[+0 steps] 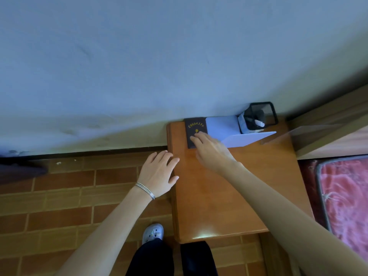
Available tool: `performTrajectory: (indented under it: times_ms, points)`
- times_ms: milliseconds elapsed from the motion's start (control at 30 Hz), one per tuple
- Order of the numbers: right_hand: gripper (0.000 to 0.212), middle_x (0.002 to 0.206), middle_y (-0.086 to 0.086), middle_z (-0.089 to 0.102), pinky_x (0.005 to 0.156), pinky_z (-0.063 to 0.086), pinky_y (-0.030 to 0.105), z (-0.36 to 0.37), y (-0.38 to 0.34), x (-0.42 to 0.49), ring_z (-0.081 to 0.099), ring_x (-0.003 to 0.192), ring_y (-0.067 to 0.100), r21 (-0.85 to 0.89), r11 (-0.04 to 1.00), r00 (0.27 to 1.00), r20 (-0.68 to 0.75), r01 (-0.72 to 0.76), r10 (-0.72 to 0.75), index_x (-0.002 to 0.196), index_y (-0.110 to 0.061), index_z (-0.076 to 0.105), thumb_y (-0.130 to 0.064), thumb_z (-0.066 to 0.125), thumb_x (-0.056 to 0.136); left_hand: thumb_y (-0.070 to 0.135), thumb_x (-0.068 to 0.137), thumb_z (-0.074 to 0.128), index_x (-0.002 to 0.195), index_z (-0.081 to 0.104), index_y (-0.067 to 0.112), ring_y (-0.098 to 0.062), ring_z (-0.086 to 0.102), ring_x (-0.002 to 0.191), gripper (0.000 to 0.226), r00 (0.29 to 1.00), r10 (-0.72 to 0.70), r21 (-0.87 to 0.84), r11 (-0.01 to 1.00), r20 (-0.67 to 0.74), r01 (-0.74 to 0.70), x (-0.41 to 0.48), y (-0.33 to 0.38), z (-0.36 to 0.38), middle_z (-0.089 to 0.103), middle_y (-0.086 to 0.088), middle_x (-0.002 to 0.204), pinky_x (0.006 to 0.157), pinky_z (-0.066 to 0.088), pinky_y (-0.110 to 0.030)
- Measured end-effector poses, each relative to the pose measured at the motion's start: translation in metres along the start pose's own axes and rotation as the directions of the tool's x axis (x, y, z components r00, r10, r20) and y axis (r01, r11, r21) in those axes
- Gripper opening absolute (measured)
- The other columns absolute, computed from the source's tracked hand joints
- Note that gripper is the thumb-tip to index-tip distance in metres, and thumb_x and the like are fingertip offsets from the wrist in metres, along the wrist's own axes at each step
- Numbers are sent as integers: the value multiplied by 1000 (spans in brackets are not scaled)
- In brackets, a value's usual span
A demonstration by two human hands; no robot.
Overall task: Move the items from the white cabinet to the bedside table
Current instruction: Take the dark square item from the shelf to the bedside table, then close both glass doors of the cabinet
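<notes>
Dark booklet (194, 126): sits at the far left corner of the counter (229, 196), its top edge against the wall (139, 66) and gold lettering on its cover facing the camera. Whether it lies flat or leans on the wall cannot be told.
Right hand (211, 152): reaches across the counter from the right, palm down.
Right fingers (196, 139): straight and spread a little, their tips resting on the lower part of the booklet's cover — touching it, not curled round it.
Left hand (159, 172): palm down at the counter's left edge, partly over the floor (59, 196). It holds nothing.
Left fingers (169, 158): relaxed and slightly apart, their tips at the counter's rim. Whether they touch the wood cannot be told.
Bracelet (145, 190): thin silver bands round the left wrist.
Pale blue stand (221, 128): just beside the booklet on its right, along the wall, with one panel jutting out over the counter.
Mesh pen holder (260, 114): black, at the far right of the counter, touching the stand — a white object (259, 122) shows inside it.
Floor: brown brick-pattern tiles left of the counter.
Shoe (153, 234): pale, on the tiles near the counter's near corner, below a dark trouser leg.
Bed (348, 196): red patterned mattress at the right edge, beside the counter.
</notes>
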State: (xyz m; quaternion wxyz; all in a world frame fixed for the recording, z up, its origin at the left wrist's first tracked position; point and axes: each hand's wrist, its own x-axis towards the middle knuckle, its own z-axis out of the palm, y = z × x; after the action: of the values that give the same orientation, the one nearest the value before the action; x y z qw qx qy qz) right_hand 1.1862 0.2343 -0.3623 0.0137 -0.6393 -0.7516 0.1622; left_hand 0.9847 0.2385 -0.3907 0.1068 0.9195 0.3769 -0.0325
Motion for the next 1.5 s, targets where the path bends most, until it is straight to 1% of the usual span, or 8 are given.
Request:
performTrajectory:
  times_ms: [233,400,567,733,867,1100,1300,1500]
  points:
    - [39,113,18,61,76,52,40,-121,-20,-21,58,105,35,-1,996,981,-172,88,-87,116,2,57,-6,63,78,44,72,70,108,66,16,-25,61,93,45,997,-11,89,996,-73,17,21,8,-134,66,-5,99,83,48,-40]
    - [46,107,14,66,88,49,45,-215,-16,-39,61,104,32,-175,980,970,-205,93,-129,109,-3,62,-13,76,67,40,71,72,103,68,14,-27,62,92,41,986,14,140,990,-163,9,31,23,-242,66,-7,96,84,48,-45]
    - [49,113,11,64,90,47,49,-310,4,-85,59,109,30,-241,967,960,-279,-77,7,115,-7,60,-24,75,71,46,76,41,97,69,15,-26,63,79,46,964,119,151,985,-239,-84,51,53,-327,66,-4,87,71,50,-36]
    - [46,114,12,63,89,48,43,-373,14,-154,60,104,29,-192,941,901,-391,-279,187,119,-7,57,-23,68,77,43,78,41,98,69,14,-25,62,74,46,893,328,149,944,-308,-296,79,113,-382,66,-5,87,62,48,-33]
    - [47,129,8,54,100,37,40,-381,5,-221,49,119,26,-120,872,815,-434,-475,384,131,-10,47,-23,56,86,43,78,41,100,68,15,-25,61,72,45,792,541,165,841,-282,-516,89,171,-393,65,-3,84,61,48,-34]
    - [53,137,0,47,105,30,36,-327,-60,-361,42,125,21,28,504,448,-415,-863,792,137,-20,38,-29,47,86,46,76,41,100,68,17,-23,61,72,46,507,850,188,526,-139,-830,60,265,-375,65,-1,83,59,46,-34]
    - [46,122,5,58,94,40,39,-271,-194,-472,53,111,26,162,136,71,-354,-977,932,127,-15,51,-30,52,83,49,77,37,103,69,16,-23,62,72,53,120,992,185,125,-37,-975,-28,348,-360,67,-3,85,60,48,-33]
    - [51,126,6,56,98,37,40,-239,-365,-568,52,115,26,243,-304,-367,-280,-921,887,131,-13,47,-33,53,84,48,78,38,103,67,16,-25,63,78,50,-304,951,94,-299,-48,-950,-185,432,-359,67,-2,88,67,49,-35]
